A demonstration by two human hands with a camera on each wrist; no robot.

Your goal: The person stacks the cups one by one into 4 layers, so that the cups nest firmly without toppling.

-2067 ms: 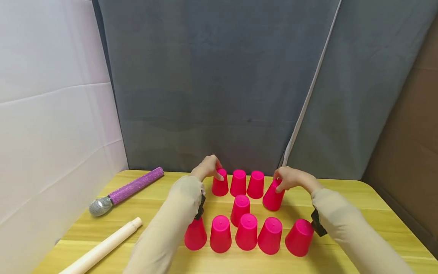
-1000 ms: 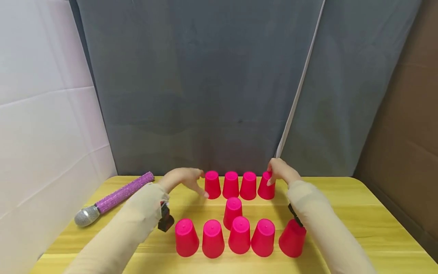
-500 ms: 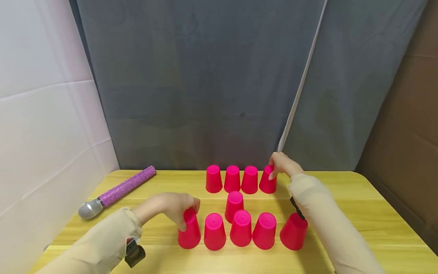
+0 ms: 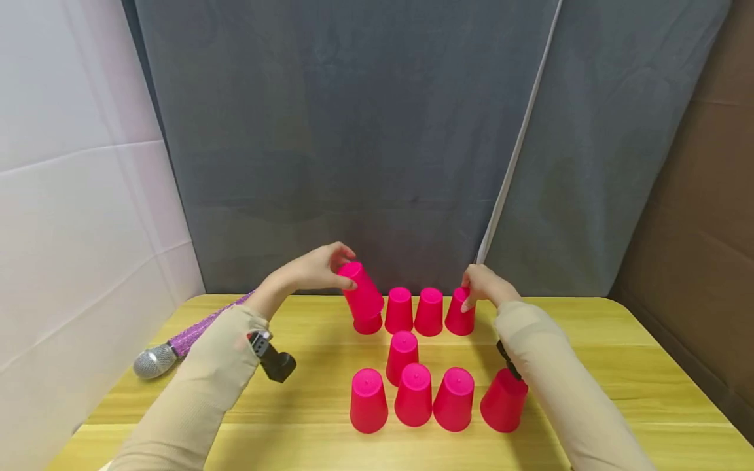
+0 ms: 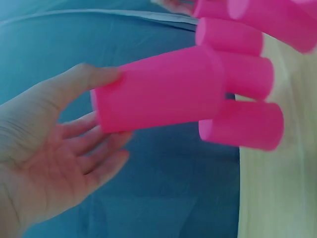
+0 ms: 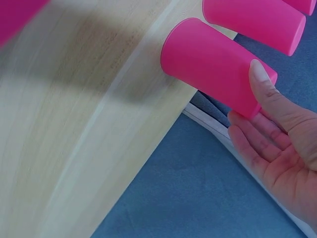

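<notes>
Over the far-left end of the back row, the left hand (image 4: 315, 269) is holding a tilted pink cup (image 4: 360, 288) by its closed end, thumb and fingers curling round it, its open mouth sitting over the upside-down cup (image 4: 368, 322) beneath. At the row's other end, the right hand (image 4: 484, 284) is resting thumb and fingertips on the top of the end cup (image 4: 460, 314), which is standing on the yellow worktop (image 4: 618, 366). Nearer the person, four more cups are standing in a row, one single cup (image 4: 402, 356) between the rows. A purple microphone (image 4: 177, 347) is lying at left.
</notes>
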